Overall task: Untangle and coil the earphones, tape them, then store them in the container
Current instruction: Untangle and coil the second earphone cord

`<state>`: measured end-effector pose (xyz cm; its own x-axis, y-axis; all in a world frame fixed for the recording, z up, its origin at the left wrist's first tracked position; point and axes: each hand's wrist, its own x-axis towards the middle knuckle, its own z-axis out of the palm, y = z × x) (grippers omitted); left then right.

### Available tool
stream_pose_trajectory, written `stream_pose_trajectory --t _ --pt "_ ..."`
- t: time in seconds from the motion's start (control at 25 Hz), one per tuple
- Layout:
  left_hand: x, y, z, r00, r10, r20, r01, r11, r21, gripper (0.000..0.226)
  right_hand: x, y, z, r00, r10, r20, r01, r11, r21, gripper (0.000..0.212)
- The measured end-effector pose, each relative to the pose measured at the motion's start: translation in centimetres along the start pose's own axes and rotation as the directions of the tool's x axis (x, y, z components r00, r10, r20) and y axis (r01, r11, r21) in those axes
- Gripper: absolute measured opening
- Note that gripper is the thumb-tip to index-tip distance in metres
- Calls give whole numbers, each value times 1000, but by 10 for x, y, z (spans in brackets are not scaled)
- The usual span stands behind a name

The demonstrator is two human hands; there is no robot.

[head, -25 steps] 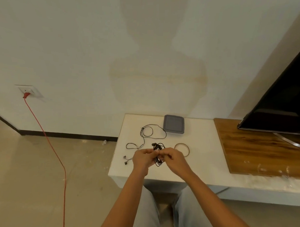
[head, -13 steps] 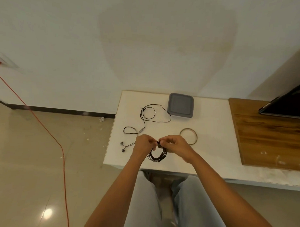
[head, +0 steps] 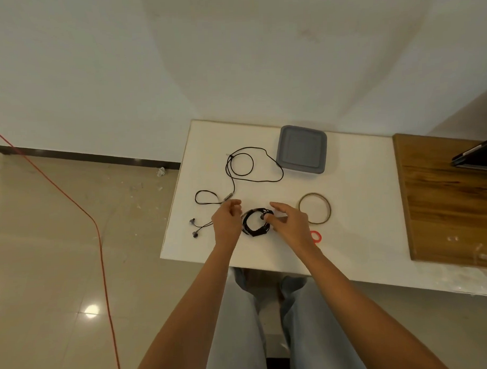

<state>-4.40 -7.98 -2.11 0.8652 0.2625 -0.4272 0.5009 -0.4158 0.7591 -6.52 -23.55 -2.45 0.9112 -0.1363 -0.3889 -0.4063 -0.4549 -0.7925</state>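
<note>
Nearward of the grey container (head: 302, 150): the coiled earphones (head: 251, 230) lie flat on the white table (head: 363, 235), a tight black ring of many turns, well apart from the container.
Left hand (head: 226, 222): just left of the coil, fingers loosely curled, gripping nothing that I can see. Whether a fingertip brushes the rim is unclear.
Right hand (head: 290, 224): just right of the coil, forefinger stretched out above it, thumb tip at the rim. Pinching or merely touching, I cannot tell.
Coil, handling: judged very light, limp and springy, so the turns would likely loosen if let go untaped. It is best pinched across the whole bundle at one side, never by a single strand or a bud.
Second earphones (head: 228, 197): loose and uncoiled, left of the container.
Tape roll (head: 329, 210): nearward of the container, just beyond the right hand.
Red ring (head: 321, 235): partly hidden behind the right wrist, and what it is I cannot say.
Hard to make out: whether any tape is on the coil. A pale blur by the right thumb might be a strip. The coil's buds are lost in the black bundle.
</note>
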Motion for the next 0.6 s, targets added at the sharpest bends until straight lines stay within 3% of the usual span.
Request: stream_pose_trajectory --t 0.12,0.24,0.32,0.44,0.6 --pt "8 -5 -7 971 195 -141 -157 957 244 25 -3 11 -13 992 -125 -26 112 949 -296 37" --pt "24 -12 -13 974 225 -30 -187 868 461 41 -7 23 -20 992 -112 52 122 842 -526 34" --pt "27 -13 -12 977 209 40 -192 787 586 35 -10 22 -19 996 -85 31 89 868 -489 32" --pt "20 -7 -11 971 206 118 -226 651 725 21 -13 -1 -15 993 -113 -29 99 948 -303 30" --pt "1 30 -31 930 366 22 -316 772 552 17 -26 -49 -19 970 -234 -65 231 972 -50 37"
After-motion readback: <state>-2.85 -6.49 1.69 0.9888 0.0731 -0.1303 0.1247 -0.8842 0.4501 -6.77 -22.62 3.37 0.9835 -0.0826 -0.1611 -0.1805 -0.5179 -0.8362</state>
